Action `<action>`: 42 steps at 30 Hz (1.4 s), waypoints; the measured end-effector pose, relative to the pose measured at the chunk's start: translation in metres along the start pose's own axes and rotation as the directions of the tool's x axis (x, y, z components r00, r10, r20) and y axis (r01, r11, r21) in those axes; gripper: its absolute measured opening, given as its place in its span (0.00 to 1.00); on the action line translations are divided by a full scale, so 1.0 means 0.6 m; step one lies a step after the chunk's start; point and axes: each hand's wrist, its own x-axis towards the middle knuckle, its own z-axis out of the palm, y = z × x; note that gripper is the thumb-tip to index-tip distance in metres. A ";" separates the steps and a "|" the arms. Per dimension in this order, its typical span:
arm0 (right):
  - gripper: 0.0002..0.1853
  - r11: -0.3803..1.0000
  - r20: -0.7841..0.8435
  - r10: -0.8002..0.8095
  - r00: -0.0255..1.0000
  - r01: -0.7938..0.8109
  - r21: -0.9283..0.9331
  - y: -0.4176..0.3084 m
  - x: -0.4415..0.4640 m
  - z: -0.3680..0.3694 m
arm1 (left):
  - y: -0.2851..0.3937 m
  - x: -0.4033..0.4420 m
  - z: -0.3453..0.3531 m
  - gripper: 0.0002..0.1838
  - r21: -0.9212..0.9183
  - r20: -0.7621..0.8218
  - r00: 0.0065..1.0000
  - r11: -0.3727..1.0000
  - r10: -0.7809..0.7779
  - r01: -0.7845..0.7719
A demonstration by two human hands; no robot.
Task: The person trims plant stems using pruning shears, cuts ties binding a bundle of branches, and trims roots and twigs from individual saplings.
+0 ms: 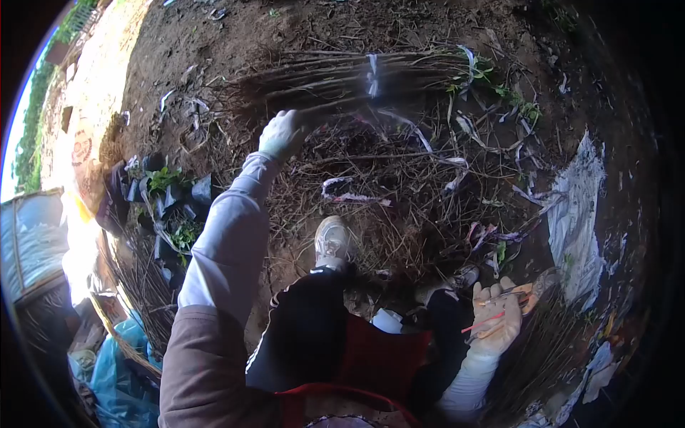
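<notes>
A long bundle of thin woody stems (321,82) lies across the ground ahead, bound with white strips (372,75) and with green leaves at its right end. My left hand (282,135), in a pale glove, is closed at the bundle's near left side on a dark stem that blurs off to the right. Low on the right, my gloved right hand (497,314) is turned palm up. Its fingers curl around a tool with red and orange handles (485,322), which looks like pruning shears; part of it is hidden by the hand.
Loose twigs (371,167) and cloth strips (357,198) litter the soil around my shoe (333,241). Dark pots with leafy plants (171,192) stand left, above a blue plastic bag (125,371). A torn white sheet (578,221) and more stems (542,349) lie right.
</notes>
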 end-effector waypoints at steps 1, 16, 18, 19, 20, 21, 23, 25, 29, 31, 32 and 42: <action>0.22 0.997 0.003 0.072 0.997 -0.072 0.015 0.006 0.005 0.015 | 0.024 0.029 -0.009 0.23 0.131 -0.006 1.000 0.991 -0.019 0.020; 0.24 0.968 0.008 0.237 0.971 -0.235 -0.088 0.024 0.024 -0.010 | 0.026 0.249 0.018 0.38 0.483 0.107 0.993 0.871 0.040 -0.087; 0.25 0.962 0.019 0.248 0.969 -0.244 -0.126 0.021 0.014 0.005 | 0.032 0.235 0.022 0.30 0.489 0.085 0.993 0.864 0.086 -0.117; 0.26 0.958 0.012 0.256 0.967 -0.252 -0.138 0.021 0.010 0.011 | 0.019 0.217 0.040 0.24 0.509 -0.006 0.984 0.848 0.176 -0.149; 0.26 0.954 0.002 0.261 0.965 -0.257 -0.151 0.020 0.003 0.018 | 0.005 0.203 0.064 0.18 0.479 -0.130 0.969 0.869 0.209 -0.123; 0.27 0.953 -0.005 0.258 0.966 -0.256 -0.164 0.019 -0.001 0.022 | 0.004 0.188 0.081 0.14 0.483 -0.159 0.969 0.871 0.190 -0.092; 0.25 0.959 -0.043 0.263 0.964 -0.266 -0.092 0.022 -0.010 0.016 | 0.017 0.164 0.107 0.15 0.498 -0.210 0.971 0.867 0.113 0.007; 0.25 0.960 -0.037 0.249 0.968 -0.252 -0.118 0.022 -0.019 0.022 | 0.037 0.138 0.096 0.19 0.516 -0.214 0.967 0.856 0.139 -0.008; 0.22 0.947 0.004 0.258 0.966 -0.252 -0.199 0.026 -0.031 0.029 | 0.036 0.107 0.084 0.24 0.536 -0.219 0.960 0.844 0.175 -0.032; 0.20 0.958 0.000 0.242 0.970 -0.239 -0.159 0.026 -0.036 0.041 | 0.055 0.078 0.051 0.25 0.532 -0.179 0.969 0.845 0.172 -0.052; 0.20 0.960 0.017 0.215 0.976 -0.209 -0.185 0.022 -0.036 0.049 | 0.046 0.072 0.042 0.26 0.557 -0.191 0.959 0.828 0.210 -0.071; 0.20 0.969 0.160 0.184 0.970 -0.151 -0.196 0.024 -0.058 0.064 | 0.081 -0.123 -0.231 0.16 0.376 -0.138 0.969 0.916 0.207 -0.143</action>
